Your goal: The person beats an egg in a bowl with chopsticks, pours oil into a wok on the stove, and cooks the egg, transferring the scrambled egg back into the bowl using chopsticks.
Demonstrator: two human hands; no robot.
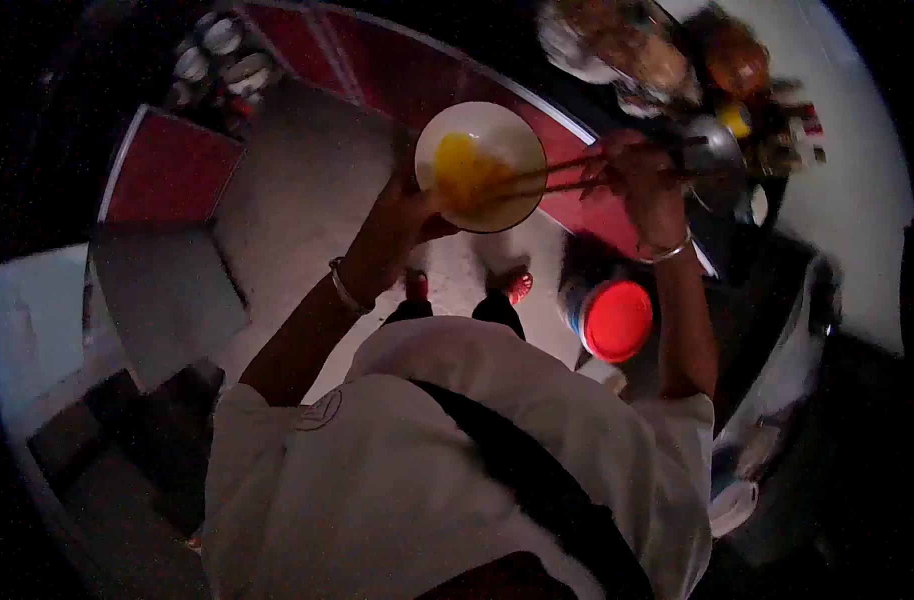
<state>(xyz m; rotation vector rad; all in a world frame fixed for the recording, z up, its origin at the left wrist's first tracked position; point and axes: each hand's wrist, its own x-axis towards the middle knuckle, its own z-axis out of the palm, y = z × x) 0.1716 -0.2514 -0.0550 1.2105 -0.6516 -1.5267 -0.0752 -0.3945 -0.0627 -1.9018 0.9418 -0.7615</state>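
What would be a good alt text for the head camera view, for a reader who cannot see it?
A person's left hand holds a pale bowl with yellow contents, and the right hand holds chopsticks that reach into it. Below, in dim light, red footwear and a red-topped container show.

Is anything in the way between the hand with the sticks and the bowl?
Nothing visible blocks it: only the chopsticks span the gap from the right hand to the bowl, reaching toward the yellow food inside.
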